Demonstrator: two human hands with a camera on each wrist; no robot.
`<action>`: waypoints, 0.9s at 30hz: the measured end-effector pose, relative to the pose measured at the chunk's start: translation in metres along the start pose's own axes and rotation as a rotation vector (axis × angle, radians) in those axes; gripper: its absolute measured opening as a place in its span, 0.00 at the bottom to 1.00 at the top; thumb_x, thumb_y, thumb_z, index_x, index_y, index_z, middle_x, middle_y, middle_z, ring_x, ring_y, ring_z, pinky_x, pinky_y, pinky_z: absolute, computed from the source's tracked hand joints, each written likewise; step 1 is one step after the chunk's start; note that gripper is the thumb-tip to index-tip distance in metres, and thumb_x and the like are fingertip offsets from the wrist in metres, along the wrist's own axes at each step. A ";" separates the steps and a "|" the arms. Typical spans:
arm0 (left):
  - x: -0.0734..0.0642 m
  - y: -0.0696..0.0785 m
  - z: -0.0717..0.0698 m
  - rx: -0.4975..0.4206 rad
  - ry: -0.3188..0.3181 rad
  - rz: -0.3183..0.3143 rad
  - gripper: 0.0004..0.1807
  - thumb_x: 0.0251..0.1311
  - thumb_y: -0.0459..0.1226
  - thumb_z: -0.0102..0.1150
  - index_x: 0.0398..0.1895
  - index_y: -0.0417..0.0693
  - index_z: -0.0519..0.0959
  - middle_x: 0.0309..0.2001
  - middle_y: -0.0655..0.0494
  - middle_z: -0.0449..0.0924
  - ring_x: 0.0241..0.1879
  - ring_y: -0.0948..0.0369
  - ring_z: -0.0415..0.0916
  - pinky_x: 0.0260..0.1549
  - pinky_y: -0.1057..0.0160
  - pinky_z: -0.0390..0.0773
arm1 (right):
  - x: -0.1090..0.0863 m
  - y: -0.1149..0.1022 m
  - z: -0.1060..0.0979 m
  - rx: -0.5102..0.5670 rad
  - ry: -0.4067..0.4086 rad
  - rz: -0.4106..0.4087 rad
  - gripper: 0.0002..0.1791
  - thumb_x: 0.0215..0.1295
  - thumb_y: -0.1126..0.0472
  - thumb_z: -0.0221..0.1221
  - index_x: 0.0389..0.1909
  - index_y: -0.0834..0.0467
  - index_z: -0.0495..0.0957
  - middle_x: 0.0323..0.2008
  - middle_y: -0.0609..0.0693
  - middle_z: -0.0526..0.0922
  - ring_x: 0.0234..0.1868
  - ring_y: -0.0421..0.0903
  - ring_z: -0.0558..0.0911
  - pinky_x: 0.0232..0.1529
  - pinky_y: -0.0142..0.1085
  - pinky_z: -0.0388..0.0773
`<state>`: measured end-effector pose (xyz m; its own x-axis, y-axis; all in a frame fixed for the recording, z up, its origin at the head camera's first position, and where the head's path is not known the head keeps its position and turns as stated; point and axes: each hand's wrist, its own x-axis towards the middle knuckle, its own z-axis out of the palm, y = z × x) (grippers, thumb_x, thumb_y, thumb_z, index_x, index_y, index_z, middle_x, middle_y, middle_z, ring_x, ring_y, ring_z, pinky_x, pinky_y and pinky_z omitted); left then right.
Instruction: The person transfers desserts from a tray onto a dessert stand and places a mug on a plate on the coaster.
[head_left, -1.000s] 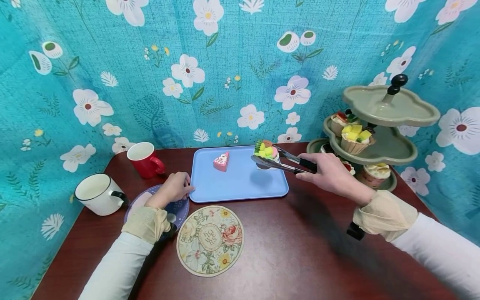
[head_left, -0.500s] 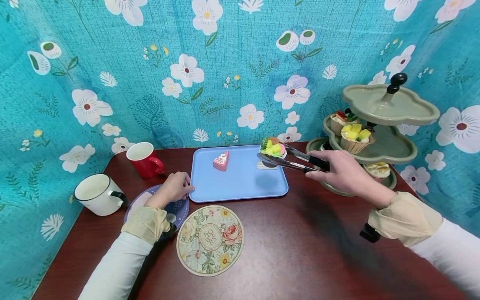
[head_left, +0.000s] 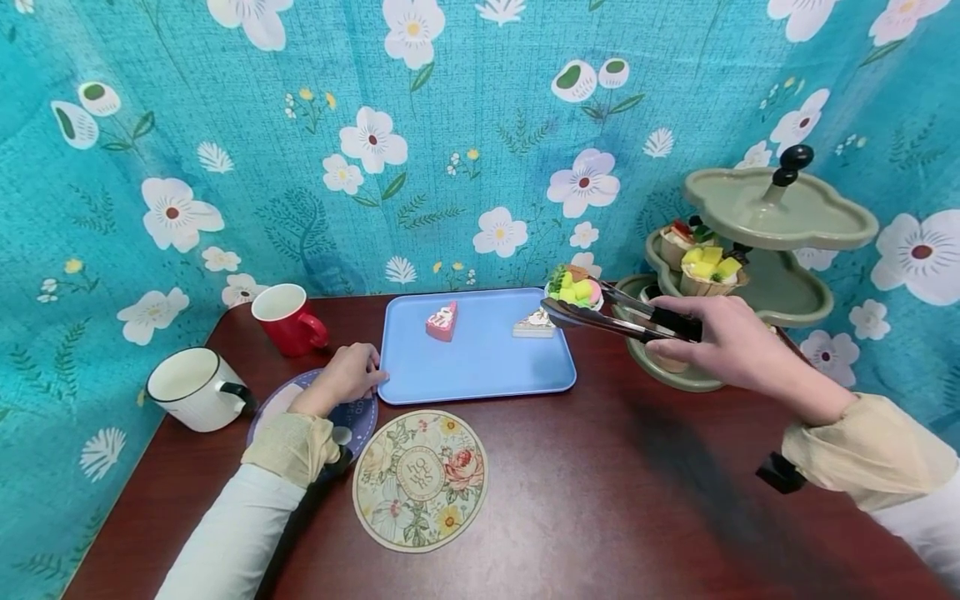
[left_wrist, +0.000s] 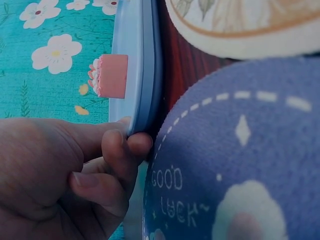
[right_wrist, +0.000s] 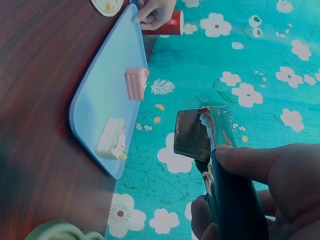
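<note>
In the head view my right hand grips black-handled metal tongs, whose tips hold a small cupcake topped with green, yellow and pink pieces. The cupcake hangs in the air at the right end of the blue tray. Its dark cup shows between the tongs in the right wrist view. My left hand pinches the tray's left edge, thumb at the rim and fingertips against the outer side. A pink cake slice and a white cake slice sit on the tray.
At the right stands a tiered green stand with several cupcakes on its lower tiers. A red mug and a white mug are at the left. A purple mat lies under my left wrist, beside a floral round mat.
My right hand has moved right with the tongs and cupcake, from over the tray toward the stand, uncovering the white cake slice. My left hand has stayed at the tray's edge.
</note>
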<state>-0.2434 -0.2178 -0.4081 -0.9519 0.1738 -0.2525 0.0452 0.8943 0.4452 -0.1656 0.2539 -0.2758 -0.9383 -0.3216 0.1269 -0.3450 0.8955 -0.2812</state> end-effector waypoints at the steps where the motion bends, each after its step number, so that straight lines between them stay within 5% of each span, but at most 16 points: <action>1: 0.000 0.000 0.000 0.000 0.000 -0.001 0.09 0.65 0.36 0.61 0.40 0.38 0.75 0.26 0.48 0.81 0.23 0.61 0.78 0.29 0.65 0.80 | -0.001 0.001 -0.002 0.002 0.000 0.001 0.33 0.61 0.49 0.67 0.64 0.58 0.74 0.18 0.46 0.75 0.15 0.39 0.62 0.20 0.33 0.62; 5: -0.001 0.000 -0.001 -0.002 0.001 0.005 0.10 0.65 0.36 0.61 0.40 0.37 0.75 0.26 0.48 0.80 0.22 0.61 0.78 0.29 0.65 0.79 | -0.005 0.004 -0.006 0.005 -0.002 0.003 0.32 0.61 0.48 0.67 0.63 0.57 0.75 0.26 0.48 0.79 0.20 0.40 0.67 0.21 0.33 0.63; 11: -0.001 0.000 -0.001 -0.002 -0.001 0.002 0.09 0.66 0.36 0.61 0.40 0.37 0.75 0.26 0.48 0.80 0.22 0.61 0.78 0.28 0.65 0.78 | -0.013 0.011 -0.012 -0.020 0.019 0.021 0.34 0.61 0.47 0.67 0.64 0.60 0.74 0.15 0.45 0.69 0.14 0.38 0.60 0.19 0.33 0.61; 22: -0.001 -0.001 0.000 -0.002 -0.001 0.006 0.10 0.66 0.36 0.60 0.41 0.37 0.75 0.25 0.49 0.80 0.22 0.62 0.78 0.28 0.65 0.78 | -0.027 0.031 -0.022 -0.025 0.050 0.065 0.34 0.62 0.49 0.67 0.66 0.59 0.72 0.11 0.42 0.56 0.10 0.38 0.57 0.16 0.34 0.59; 27: 0.000 0.000 0.000 -0.004 -0.007 -0.001 0.10 0.66 0.36 0.61 0.42 0.37 0.75 0.26 0.49 0.81 0.23 0.61 0.78 0.28 0.65 0.78 | -0.030 0.035 -0.027 -0.035 0.055 0.070 0.34 0.61 0.51 0.68 0.65 0.61 0.73 0.11 0.42 0.61 0.10 0.37 0.58 0.16 0.34 0.59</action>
<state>-0.2433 -0.2180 -0.4083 -0.9496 0.1763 -0.2592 0.0434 0.8929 0.4483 -0.1484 0.3035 -0.2634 -0.9572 -0.2411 0.1604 -0.2764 0.9259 -0.2575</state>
